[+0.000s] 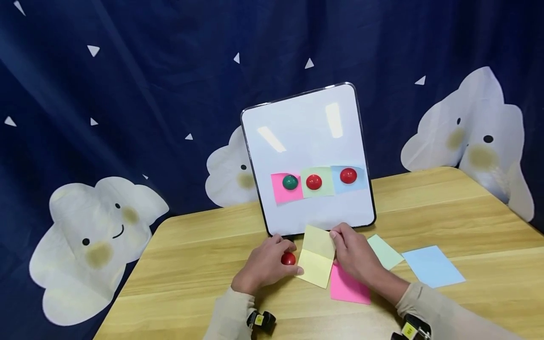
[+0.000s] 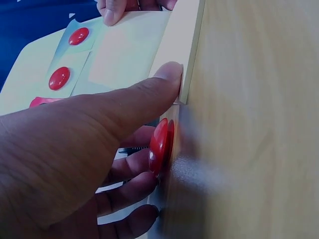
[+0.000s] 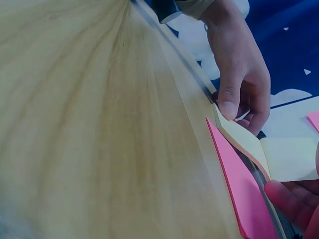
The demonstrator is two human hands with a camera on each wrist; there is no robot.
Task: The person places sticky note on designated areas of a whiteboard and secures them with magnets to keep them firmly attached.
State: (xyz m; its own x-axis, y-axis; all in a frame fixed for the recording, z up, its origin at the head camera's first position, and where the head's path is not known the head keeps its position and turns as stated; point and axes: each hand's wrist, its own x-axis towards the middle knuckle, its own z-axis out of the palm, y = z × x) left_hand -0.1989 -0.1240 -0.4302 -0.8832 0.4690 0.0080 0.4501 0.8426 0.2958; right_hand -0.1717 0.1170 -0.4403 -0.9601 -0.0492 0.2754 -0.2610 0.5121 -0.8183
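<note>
A pale yellow sticky note pad (image 1: pixel 315 269) lies on the table in front of the whiteboard, its top sheet (image 1: pixel 319 238) lifted and bent upward. My right hand (image 1: pixel 356 252) pinches the raised sheet between thumb and fingers at its right side. On the pad's left edge rests the thumb of my left hand (image 1: pixel 268 264), pressing down. Between that thumb and the other fingers sits a red round magnet (image 2: pixel 159 147), its flat side toward the table; the fingertips are close to it, and contact is unclear. A pink sticky note pad (image 1: pixel 349 285) lies below the right hand.
The whiteboard (image 1: pixel 306 137) leans upright at the back. It bears pink (image 1: pixel 285 196), green (image 1: pixel 325 189) and blue notes (image 1: pixel 354 186) in a row, each under a round magnet. Green (image 1: pixel 384 252) and blue pads (image 1: pixel 433 267) lie right of my right hand. A dark curtain (image 1: pixel 170 71) hangs behind.
</note>
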